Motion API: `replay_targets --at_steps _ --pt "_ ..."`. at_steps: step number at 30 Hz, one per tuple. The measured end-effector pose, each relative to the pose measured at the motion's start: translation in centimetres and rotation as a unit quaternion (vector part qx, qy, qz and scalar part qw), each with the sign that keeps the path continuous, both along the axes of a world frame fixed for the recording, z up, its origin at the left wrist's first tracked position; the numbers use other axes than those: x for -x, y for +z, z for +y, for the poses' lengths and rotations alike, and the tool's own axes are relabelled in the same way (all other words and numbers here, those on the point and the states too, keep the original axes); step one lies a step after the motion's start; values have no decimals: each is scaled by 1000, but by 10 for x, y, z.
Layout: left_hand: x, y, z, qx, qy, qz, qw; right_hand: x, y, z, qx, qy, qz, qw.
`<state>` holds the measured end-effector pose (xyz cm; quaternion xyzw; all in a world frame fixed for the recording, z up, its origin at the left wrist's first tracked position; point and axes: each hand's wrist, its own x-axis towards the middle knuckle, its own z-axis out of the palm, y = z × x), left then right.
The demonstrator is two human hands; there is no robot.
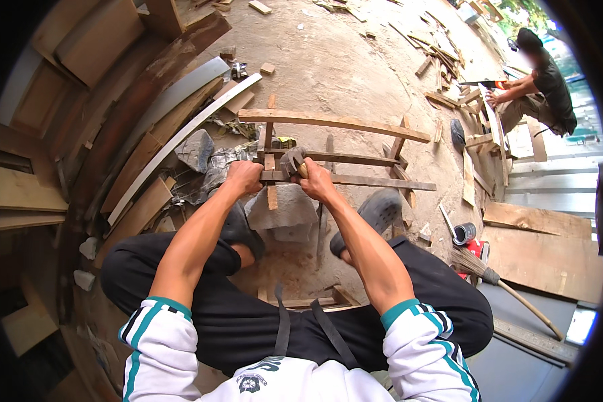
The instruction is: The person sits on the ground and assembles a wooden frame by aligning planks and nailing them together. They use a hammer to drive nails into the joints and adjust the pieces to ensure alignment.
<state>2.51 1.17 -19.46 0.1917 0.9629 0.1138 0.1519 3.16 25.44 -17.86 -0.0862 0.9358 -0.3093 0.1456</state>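
A wooden frame (335,123) of three long slats fixed across short crosspieces lies in front of me, its near left corner above a grey stone block (283,213). My left hand (244,177) is closed at the left end of the near slat (382,182), beside the crosspiece. Whether it also pinches a nail there is hidden. In my right hand (316,182) is a hammer, gripped by its handle close to the head. The hammer head (291,161) is just above the near and middle slats, right of the left crosspiece.
Long boards (184,144) and crumpled sheeting lie on the left. A broom (476,262), an open tin (463,232) and a plywood sheet (543,261) are on the right. Wood scraps (442,57) litter the floor beyond. At the far right another person (549,84) squats with a handsaw.
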Motion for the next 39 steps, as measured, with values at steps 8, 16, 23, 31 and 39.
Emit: replay_targets --at_steps 8,16,23,31,39 --pt "1 -2 -1 -13 -7 -4 1000 7 -6 4 -24 49 4 998" --pt "2 4 -1 7 14 -26 1000 5 -4 1 -13 34 -14 999" --pt "3 1 3 20 20 -18 999 4 21 -4 117 -99 -59 986" --pt "3 -2 2 16 29 -31 999 -27 82 -32 249 -155 -162 942" --pt "4 0 2 7 33 -30 999 -20 100 -47 230 -125 -199 944"
